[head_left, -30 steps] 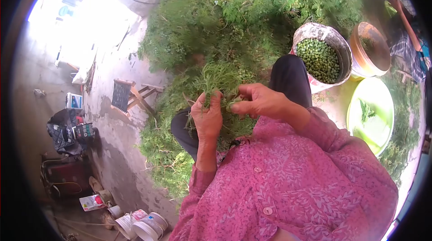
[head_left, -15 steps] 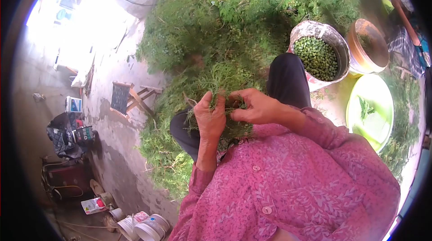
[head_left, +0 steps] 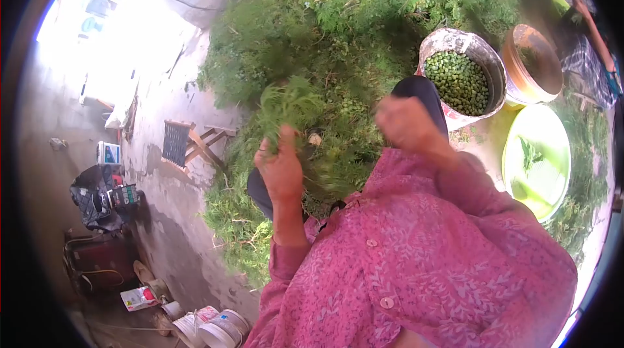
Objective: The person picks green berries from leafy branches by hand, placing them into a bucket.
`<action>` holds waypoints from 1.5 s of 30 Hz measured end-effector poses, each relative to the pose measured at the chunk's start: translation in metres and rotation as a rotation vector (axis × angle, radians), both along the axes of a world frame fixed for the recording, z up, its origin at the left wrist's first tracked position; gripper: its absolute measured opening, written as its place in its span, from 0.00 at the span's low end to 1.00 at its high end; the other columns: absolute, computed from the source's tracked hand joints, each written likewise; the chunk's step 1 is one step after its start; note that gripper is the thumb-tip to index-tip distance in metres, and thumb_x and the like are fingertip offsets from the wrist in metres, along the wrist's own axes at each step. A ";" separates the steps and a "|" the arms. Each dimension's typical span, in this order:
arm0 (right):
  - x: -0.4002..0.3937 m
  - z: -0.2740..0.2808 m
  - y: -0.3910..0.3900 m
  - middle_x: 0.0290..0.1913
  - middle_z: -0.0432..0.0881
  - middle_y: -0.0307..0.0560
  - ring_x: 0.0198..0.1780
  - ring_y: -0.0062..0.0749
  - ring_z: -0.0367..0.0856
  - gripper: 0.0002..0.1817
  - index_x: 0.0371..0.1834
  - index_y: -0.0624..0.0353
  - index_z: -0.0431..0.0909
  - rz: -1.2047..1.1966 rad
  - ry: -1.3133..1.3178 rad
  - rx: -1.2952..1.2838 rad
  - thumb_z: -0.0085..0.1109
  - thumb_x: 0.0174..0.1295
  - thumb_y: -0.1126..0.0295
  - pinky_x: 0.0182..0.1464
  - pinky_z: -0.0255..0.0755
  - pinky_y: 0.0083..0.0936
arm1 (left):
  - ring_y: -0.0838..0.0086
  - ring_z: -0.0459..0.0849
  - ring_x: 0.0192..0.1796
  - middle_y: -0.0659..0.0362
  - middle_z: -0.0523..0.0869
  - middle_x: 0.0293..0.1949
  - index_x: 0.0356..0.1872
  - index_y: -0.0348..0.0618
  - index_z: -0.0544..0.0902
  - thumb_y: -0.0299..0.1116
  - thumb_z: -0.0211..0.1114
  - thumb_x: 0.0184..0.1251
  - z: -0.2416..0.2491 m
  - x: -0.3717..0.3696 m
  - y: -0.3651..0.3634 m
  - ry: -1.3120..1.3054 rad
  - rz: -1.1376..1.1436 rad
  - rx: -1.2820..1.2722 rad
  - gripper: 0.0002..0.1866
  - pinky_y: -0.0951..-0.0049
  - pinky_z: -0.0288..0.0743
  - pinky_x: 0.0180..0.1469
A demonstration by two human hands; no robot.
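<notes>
My left hand [head_left: 281,167] is closed on a feathery green sprig [head_left: 289,104], which sticks up past the fingertips over the pile of cut greenery [head_left: 273,42]. Over my right knee, my right hand [head_left: 408,124] is curled and smeared by motion, so whatever its fingers hold cannot be made out. Just beyond that knee stands a whitish bucket [head_left: 493,75] holding small round green fruits [head_left: 455,80].
An orange-brown bucket [head_left: 513,65] and a bright green basin [head_left: 552,179] with a sprig inside stand at the right. Another person's arm [head_left: 590,23] shows at the upper right. A folding stool [head_left: 177,143] and white buckets [head_left: 218,332] are on the left.
My hands have moved apart: the left has gone slightly left with the sprig, while the right has moved right and up, towards the fruit bucket.
</notes>
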State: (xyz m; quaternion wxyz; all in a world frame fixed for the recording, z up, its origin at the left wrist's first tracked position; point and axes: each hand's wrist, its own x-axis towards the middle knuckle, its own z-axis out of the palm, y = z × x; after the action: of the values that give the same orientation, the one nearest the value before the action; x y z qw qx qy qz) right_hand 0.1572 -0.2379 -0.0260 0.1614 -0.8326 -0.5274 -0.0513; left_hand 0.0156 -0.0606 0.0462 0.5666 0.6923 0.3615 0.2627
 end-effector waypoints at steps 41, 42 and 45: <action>-0.049 0.058 0.036 0.35 0.77 0.42 0.32 0.24 0.79 0.09 0.39 0.60 0.71 0.261 1.438 0.607 0.53 0.54 0.73 0.28 0.71 0.23 | 0.81 0.60 0.13 0.68 0.62 0.13 0.35 0.42 0.72 0.46 0.57 0.64 0.017 -0.009 0.016 -0.377 0.076 -0.593 0.16 0.81 0.56 0.15; -0.043 0.049 0.038 0.38 0.77 0.43 0.34 0.23 0.79 0.11 0.42 0.61 0.70 0.183 1.764 0.553 0.53 0.55 0.72 0.29 0.72 0.22 | 0.81 0.61 0.13 0.65 0.65 0.13 0.35 0.43 0.73 0.48 0.56 0.64 0.019 -0.008 0.017 -0.236 0.136 -0.514 0.17 0.81 0.54 0.15; -0.046 0.023 0.049 0.41 0.76 0.45 0.37 0.24 0.79 0.19 0.49 0.63 0.67 0.186 1.882 0.495 0.56 0.56 0.69 0.31 0.72 0.20 | 0.81 0.61 0.14 0.64 0.68 0.14 0.35 0.44 0.74 0.50 0.56 0.64 0.011 -0.006 0.021 -0.145 0.158 -0.426 0.18 0.81 0.51 0.15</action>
State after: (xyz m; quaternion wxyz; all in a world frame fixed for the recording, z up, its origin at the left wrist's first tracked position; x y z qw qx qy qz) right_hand 0.1113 -0.1890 -0.0026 0.6902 -0.4311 -0.2209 0.5376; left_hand 0.0101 -0.0396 0.0569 0.7020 0.5062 0.4201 0.2729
